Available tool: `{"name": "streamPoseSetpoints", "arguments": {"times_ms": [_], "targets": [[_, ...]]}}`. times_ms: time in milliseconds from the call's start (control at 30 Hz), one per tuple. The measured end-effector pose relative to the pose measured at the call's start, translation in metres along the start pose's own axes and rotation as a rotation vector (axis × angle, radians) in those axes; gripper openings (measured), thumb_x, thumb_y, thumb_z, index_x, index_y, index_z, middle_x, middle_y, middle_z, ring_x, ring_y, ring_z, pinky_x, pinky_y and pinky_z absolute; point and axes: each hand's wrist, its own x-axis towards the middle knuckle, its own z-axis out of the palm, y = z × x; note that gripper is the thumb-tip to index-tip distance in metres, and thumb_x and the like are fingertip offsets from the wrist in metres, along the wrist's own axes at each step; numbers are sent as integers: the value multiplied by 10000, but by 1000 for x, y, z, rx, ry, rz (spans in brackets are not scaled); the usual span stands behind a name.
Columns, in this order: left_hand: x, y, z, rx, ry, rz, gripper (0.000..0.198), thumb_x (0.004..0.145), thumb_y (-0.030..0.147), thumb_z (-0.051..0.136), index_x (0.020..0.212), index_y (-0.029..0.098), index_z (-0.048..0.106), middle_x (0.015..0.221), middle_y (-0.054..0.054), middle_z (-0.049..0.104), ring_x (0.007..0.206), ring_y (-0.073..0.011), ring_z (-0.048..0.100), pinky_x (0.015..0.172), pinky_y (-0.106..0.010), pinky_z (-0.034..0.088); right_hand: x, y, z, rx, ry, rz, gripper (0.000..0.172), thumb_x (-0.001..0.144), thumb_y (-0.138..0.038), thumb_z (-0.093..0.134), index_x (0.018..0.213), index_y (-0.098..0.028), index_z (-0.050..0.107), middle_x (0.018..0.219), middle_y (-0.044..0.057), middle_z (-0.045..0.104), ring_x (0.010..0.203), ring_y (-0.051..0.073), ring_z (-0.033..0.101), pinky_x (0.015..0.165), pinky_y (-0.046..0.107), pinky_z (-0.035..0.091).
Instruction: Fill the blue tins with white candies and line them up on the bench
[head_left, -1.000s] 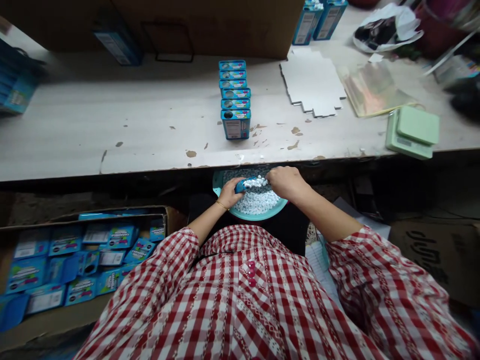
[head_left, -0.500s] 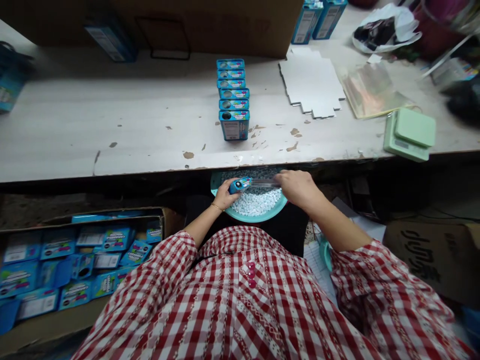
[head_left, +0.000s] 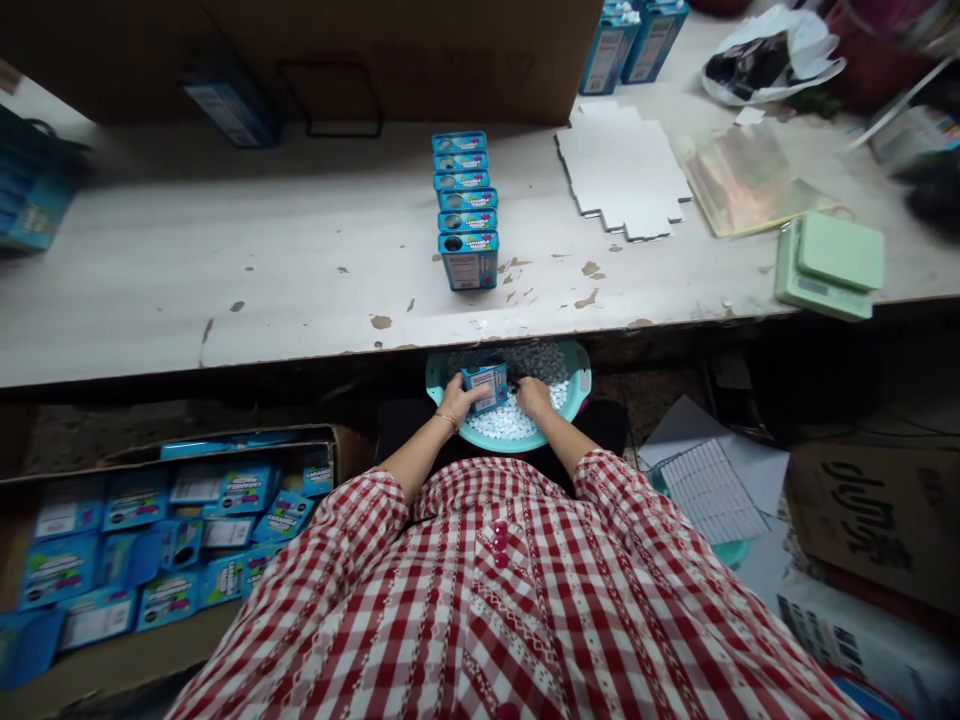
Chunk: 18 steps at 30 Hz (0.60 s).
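L hand [head_left: 459, 396] is now curled closed around a small blue carton [head_left: 485, 387]. The carton stands nearly upright above the middle of a teal plastic basin [head_left: 579, 384], its top end leaning a bit to the right. Approx. one sec. ago the same carton lay on its side and a clear tube was between both hands; I cannot see this tube now. R hand [head_left: 534, 397] is half closed, knuckles up, low in the white pellets [head_left: 504, 422] just beside the carton. I cannot tell if it pinches some pellets. Both forearms came closer to the body, and the checked red-and-white sleeves [head_left: 337, 520] are now near the basin.

Upper middle of the frame, on the worn white table [head_left: 225, 260], stands a row of six blue cartons [head_left: 461, 210], all apart from the hands. Right of the row lie die-cut white card blanks [head_left: 622, 170], a clear plastic sheet [head_left: 742, 170] and a green weighing scale [head_left: 829, 265]. Lower left, a cardboard tray [head_left: 341, 445] holds many flat blue cartons [head_left: 225, 490]; lower right lie loose papers [head_left: 709, 490].
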Motion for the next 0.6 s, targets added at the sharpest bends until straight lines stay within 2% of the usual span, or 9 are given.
{"name": "streamPoseSetpoints", "arguments": {"times_ms": [133, 233, 300, 433, 500, 600], "targets": [[-16, 17, -20, 25, -56, 140, 526, 525, 328, 789, 968, 156, 564, 932, -53, 671, 858, -210, 637, 845, -403, 502, 2, 22, -3, 153, 38, -10, 373, 857, -127, 401, 1138, -176, 641, 1117, 59, 659, 1015, 154, 593, 833, 201, 422], [-23, 29, -39, 184, 31, 285, 510, 556, 344, 770, 984, 149, 573, 953, -56, 661, 874, -209, 628, 869, -394, 489, -4, 38, -15, 222, 63, -8, 340, 852, -138, 426, 1106, -167, 650, 1038, 47, 684, 931, 137, 612, 787, 201, 441], [-23, 35, -46, 318, 77, 368, 519, 564, 349, 759, 1006, 145, 579, 954, -59, 658, 881, -211, 621, 881, -390, 480, -13, 47, -32, 296, 96, -19, 325, 831, -132, 447, 1066, -175, 666, 936, 36, 701, 844, 139, 625, 734, 211, 456], [-16, 38, -38, 523, 53, 491, 483, 599, 288, 720, 1039, 143, 583, 986, -72, 654, 915, -216, 610, 905, -388, 464, -38, 49, -79, 376, 151, -114, 289, 800, -153, 484, 982, -199, 703, 846, 23, 706, 771, 146, 627, 700, 223, 459], [-13, 37, -27, 570, 1, 530, 455, 614, 235, 693, 1047, 148, 583, 1027, -79, 644, 957, -222, 602, 919, -389, 456, -50, 39, -104, 281, 143, -135, 301, 790, -158, 492, 985, -232, 710, 903, 18, 710, 828, 155, 629, 731, 227, 455], [-10, 37, -12, 624, -44, 565, 428, 625, 181, 658, 1048, 156, 595, 1071, -88, 625, 1010, -232, 587, 941, -377, 440, -63, 14, -135, 19, 80, -129, 339, 800, -177, 474, 1023, -299, 698, 1027, 8, 692, 953, 185, 615, 788, 257, 450]]}}
